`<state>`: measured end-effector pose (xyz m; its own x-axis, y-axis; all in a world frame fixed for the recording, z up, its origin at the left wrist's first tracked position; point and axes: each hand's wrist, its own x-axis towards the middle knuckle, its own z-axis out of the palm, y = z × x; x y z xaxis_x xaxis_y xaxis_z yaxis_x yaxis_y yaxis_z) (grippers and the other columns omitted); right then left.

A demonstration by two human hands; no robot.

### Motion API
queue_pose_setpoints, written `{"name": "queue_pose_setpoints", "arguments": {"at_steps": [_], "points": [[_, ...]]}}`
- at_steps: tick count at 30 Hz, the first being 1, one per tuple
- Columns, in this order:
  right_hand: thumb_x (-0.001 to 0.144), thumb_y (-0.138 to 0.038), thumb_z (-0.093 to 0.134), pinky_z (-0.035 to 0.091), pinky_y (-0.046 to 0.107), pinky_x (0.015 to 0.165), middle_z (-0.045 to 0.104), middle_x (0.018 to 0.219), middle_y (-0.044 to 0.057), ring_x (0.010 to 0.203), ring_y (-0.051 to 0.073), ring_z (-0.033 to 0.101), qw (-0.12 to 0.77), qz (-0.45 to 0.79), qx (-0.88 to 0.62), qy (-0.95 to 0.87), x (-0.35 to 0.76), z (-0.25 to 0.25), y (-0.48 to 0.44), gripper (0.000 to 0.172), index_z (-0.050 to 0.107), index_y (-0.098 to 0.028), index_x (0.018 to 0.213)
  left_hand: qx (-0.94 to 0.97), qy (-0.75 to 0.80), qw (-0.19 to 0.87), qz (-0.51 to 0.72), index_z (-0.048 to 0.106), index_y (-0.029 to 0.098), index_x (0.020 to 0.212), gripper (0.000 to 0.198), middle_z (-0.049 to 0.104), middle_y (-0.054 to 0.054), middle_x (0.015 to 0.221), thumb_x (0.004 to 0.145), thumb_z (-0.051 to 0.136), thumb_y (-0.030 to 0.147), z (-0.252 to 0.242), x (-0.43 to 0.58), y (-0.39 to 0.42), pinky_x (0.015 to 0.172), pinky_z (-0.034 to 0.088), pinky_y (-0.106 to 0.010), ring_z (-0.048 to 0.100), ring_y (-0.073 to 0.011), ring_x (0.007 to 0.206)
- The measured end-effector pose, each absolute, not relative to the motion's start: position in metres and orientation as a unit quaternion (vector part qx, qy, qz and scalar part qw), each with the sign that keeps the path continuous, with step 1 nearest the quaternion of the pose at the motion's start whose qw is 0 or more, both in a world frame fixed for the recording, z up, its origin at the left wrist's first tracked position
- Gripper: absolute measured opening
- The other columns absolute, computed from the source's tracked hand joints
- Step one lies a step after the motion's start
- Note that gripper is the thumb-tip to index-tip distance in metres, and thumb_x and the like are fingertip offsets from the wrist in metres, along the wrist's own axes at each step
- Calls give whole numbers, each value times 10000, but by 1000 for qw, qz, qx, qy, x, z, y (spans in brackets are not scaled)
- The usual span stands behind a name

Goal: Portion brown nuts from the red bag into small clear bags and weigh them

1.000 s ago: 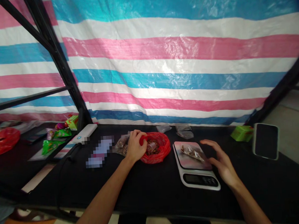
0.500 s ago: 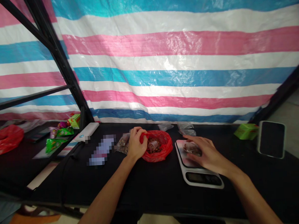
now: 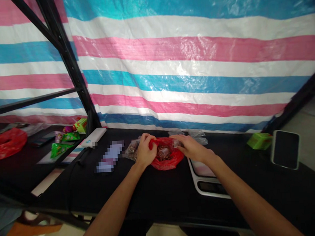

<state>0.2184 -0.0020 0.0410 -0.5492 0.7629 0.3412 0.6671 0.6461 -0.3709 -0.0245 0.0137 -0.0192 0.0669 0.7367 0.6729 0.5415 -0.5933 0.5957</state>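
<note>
Striped pink, white and blue tarpaulin [image 3: 186,73] hangs behind a black counter [image 3: 157,196]. Red plastic bag [image 3: 167,163] lies on the counter, holding brown pieces and a small clear cup [image 3: 163,152]. Your left hand [image 3: 146,150] is on the bag's left side, fingers closed on its red rim. Your right hand [image 3: 189,145] is at the bag's right side, fingers closed on a small clear packet [image 3: 177,143] above the opening. Digital kitchen scale [image 3: 206,177] sits just right of the bag, partly beneath your right forearm. Clear bag of brown pieces [image 3: 131,151] lies just beside your left hand.
</note>
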Motion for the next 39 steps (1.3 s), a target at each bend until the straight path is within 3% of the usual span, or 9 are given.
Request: {"name": "queue_pose_setpoints", "arguments": {"at_steps": [7,18,21,29,31,35,39], "points": [[895,-70,571,445,456,1033,701,1294,123,1182,293,656,168,53,-419,-891,199,32,11,608,514,-240,1476,741,418,110,514,622,219,933,246,559,-50,1020,815,546,18,-19,-22,13,959,507,-377,590,-216,1025],[847,-41,585,472,450,1066,661,1396,88,1226,280,656,211,97,-420,-877,200,31,7,633,554,-248,1445,734,420,120,520,624,219,928,252,566,-47,1013,809,547,11,-19,-24,12,955,504,-379,595,-216,1022],[861,-99,616,524,422,1013,706,1326,82,1135,273,705,230,132,-421,-867,202,37,4,599,564,-249,1439,725,426,121,527,621,217,909,239,570,-43,999,817,539,14,-17,-25,12,942,500,-373,596,-212,1011],[964,-294,567,558,454,993,713,1306,84,1134,303,705,249,129,-482,-830,270,33,-39,433,608,-294,1396,733,422,120,520,616,212,925,253,572,-38,1005,799,545,5,-17,-24,11,950,497,-363,599,-201,1002],[933,-315,612,535,484,1041,681,1355,93,1202,323,669,231,123,-502,-824,291,27,-52,452,613,-287,1384,737,416,120,519,617,213,933,255,572,-39,1010,800,549,6,-17,-23,11,951,497,-363,599,-203,1006],[875,-361,703,438,533,1151,536,1521,87,1368,338,536,225,126,-506,-823,310,25,-74,667,478,-326,1502,733,416,119,525,620,212,925,257,571,-35,1006,804,543,-1,-18,-24,12,955,489,-361,597,-201,1012],[924,-443,654,398,512,1177,533,1505,80,1377,320,512,323,106,-520,-784,317,23,-85,587,488,-340,1478,730,417,121,528,621,210,931,257,570,-32,999,810,537,-1,-17,-25,12,941,487,-351,596,-195,999]]}}
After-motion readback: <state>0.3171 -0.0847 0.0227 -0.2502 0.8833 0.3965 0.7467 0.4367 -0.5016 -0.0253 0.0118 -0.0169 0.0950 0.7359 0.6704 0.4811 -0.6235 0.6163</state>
